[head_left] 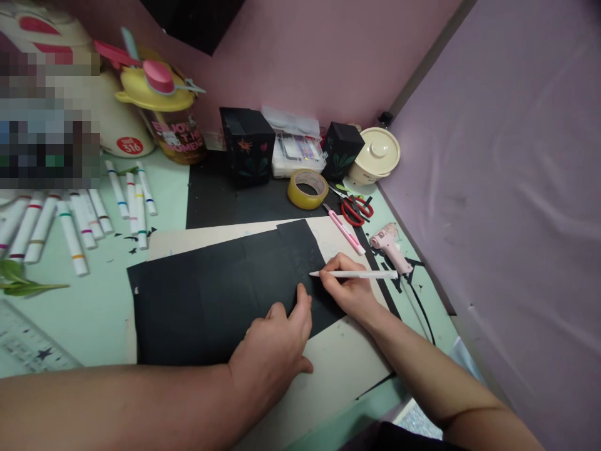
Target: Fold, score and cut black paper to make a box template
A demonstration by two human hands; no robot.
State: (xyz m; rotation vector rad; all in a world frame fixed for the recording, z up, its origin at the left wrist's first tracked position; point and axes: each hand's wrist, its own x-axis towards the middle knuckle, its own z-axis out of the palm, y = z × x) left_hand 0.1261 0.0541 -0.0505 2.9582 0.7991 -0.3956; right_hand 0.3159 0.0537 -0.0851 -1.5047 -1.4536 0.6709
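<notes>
My right hand is closed around a slim white pen, its tip touching or just above a sheet of black paper. Faint markings show on the paper near that tip. Across the sheet's lower right part lies my left hand, fingers stretched out and pressing on it, with nothing held. Beneath the black sheet is a pale board. Right of the pen, a pink glue gun rests on its side, and a pink utility knife lies just beyond my right hand.
Several white markers lie at the left, near a clear ruler and green leaves. Toward the wall stand two black boxes, yellow tape, red-handled scissors, a cream lidded pot and a yellow-lidded jar.
</notes>
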